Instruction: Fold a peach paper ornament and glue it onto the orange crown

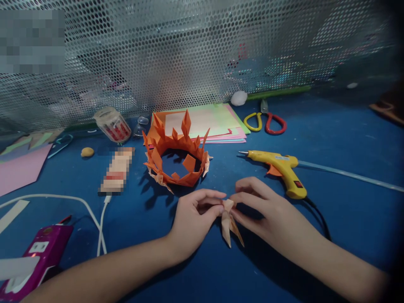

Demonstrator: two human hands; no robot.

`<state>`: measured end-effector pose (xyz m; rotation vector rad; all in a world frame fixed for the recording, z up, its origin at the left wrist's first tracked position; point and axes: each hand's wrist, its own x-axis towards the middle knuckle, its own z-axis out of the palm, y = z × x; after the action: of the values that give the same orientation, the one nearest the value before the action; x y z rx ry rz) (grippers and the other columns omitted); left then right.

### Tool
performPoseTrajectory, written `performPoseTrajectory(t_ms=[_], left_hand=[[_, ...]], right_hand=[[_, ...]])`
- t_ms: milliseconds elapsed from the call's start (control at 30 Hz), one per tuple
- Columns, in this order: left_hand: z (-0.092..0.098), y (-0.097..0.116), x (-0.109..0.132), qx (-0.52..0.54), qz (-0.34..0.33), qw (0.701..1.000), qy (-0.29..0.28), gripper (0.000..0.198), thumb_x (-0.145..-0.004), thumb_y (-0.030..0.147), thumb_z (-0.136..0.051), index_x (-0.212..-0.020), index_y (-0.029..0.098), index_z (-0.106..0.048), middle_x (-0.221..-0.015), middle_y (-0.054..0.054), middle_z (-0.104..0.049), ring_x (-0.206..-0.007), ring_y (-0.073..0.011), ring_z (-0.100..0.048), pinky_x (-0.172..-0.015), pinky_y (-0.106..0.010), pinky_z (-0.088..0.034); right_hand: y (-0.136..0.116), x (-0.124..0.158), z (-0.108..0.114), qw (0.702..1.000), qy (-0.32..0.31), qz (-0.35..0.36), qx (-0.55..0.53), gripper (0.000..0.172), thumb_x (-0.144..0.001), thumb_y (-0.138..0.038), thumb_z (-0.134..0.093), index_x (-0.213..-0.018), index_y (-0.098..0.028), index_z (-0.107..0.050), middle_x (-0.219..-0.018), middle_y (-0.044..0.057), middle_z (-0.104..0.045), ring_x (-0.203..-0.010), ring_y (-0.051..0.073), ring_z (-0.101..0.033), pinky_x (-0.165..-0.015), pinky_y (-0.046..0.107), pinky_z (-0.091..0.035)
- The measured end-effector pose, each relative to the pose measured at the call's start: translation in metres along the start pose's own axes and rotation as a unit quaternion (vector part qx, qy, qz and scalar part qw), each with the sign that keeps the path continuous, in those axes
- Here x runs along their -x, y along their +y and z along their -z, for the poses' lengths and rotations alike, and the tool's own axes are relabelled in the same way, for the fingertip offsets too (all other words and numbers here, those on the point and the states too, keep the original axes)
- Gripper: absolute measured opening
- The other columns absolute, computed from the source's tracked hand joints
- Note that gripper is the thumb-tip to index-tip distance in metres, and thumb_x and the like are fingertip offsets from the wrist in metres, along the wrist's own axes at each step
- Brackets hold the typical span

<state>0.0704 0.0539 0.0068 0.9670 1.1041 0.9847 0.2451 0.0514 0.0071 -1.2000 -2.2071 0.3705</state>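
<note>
Both my hands meet low over the blue table (347,143). My left hand (192,221) and my right hand (261,210) pinch a small folded piece of pale orange paper (229,221) between their fingertips; its pointed ends hang down toward me. Just beyond the hands stands an orange paper crown (175,153) made of many folded spiky units joined in a ring. A yellow glue gun (279,168) lies to the right of the crown, nozzle pointing left, close to my right hand.
A stack of coloured paper sheets (205,122) lies behind the crown, with red-and-yellow scissors (268,122) to its right. A small jar (112,124), white cables (94,219), a purple box (38,252) and pink paper (19,168) sit at left. Perforated metal mesh (189,50) walls the back.
</note>
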Motion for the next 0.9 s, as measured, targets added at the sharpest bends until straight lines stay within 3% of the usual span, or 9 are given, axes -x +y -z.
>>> performPoseTrajectory(t_ms=[267,400,567,733,900], left_hand=[[-0.001,0.0,-0.002,-0.005,0.006,1.0,-0.001,0.021,-0.067,0.008,-0.07,-0.086,0.017,-0.071,-0.078,-0.004,-0.077,-0.076,-0.0204,-0.074,-0.073,-0.03,-0.06],[0.0,0.002,-0.003,0.005,-0.002,1.0,-0.007,0.021,-0.068,0.007,-0.07,-0.086,0.017,-0.071,-0.077,-0.003,-0.077,-0.077,-0.0198,-0.074,-0.075,-0.03,-0.06],[0.0,0.004,-0.005,0.005,0.01,1.0,0.02,0.021,-0.066,0.005,-0.071,-0.084,0.016,-0.071,-0.076,-0.002,-0.076,-0.076,-0.0181,-0.073,-0.075,-0.028,-0.06],[0.0,0.004,-0.004,-0.003,0.007,1.0,0.016,0.021,-0.067,0.007,-0.073,-0.086,0.016,-0.071,-0.078,-0.004,-0.076,-0.08,-0.0186,-0.073,-0.078,-0.03,-0.059],[0.001,0.007,-0.003,0.025,0.033,0.999,0.003,0.04,-0.056,0.007,-0.081,-0.093,0.015,-0.067,-0.085,-0.004,-0.075,-0.083,-0.0195,-0.072,-0.08,-0.031,-0.059]], right_hand=[[-0.009,0.004,-0.008,0.999,0.031,-0.031,0.012,0.011,-0.09,-0.02,-0.049,-0.082,-0.021,-0.056,-0.1,0.009,-0.052,-0.06,0.01,-0.06,-0.054,0.024,-0.053],[-0.011,0.004,-0.012,0.998,0.055,-0.01,0.003,0.011,-0.09,-0.017,-0.049,-0.08,-0.019,-0.054,-0.096,0.008,-0.051,-0.052,0.006,-0.057,-0.049,0.021,-0.052],[-0.011,0.007,-0.013,0.998,0.067,0.009,0.012,0.014,-0.092,-0.015,-0.047,-0.085,-0.02,-0.058,-0.107,0.01,-0.054,-0.067,0.011,-0.066,-0.059,0.023,-0.056],[-0.012,0.009,-0.014,0.998,0.07,0.005,0.009,0.015,-0.093,-0.014,-0.046,-0.084,-0.019,-0.057,-0.108,0.01,-0.053,-0.07,0.012,-0.067,-0.061,0.024,-0.058],[-0.015,0.007,-0.019,0.997,0.08,0.012,0.008,0.016,-0.093,-0.013,-0.046,-0.086,-0.017,-0.059,-0.108,0.011,-0.049,-0.083,0.014,-0.067,-0.068,0.026,-0.059]])
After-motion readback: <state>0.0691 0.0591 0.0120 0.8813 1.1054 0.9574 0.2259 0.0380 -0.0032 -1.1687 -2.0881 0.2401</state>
